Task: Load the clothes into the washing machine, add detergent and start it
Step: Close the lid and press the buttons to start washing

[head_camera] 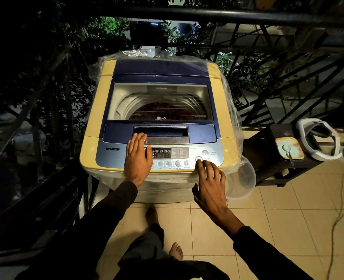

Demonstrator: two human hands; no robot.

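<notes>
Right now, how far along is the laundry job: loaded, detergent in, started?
Loading looks done: the lid is shut, with dark clothes visible through its window. Detergent cannot be confirmed from this view. In hand: the right hand has a fingertip at the start button, while the left hand rests flat on the control panel. Whether the cycle has started is unclear.

Tiled floor (pixel 268 219): washing machine (pixel 90 122), bare feet (pixel 176 251), cable (pixel 336 223).

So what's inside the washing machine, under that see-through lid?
Through the closed lid of the washing machine you can see the metal drum with a dark reddish heap of clothes at the bottom. Which garments they are, or whether detergent is in, cannot be seen.
</notes>
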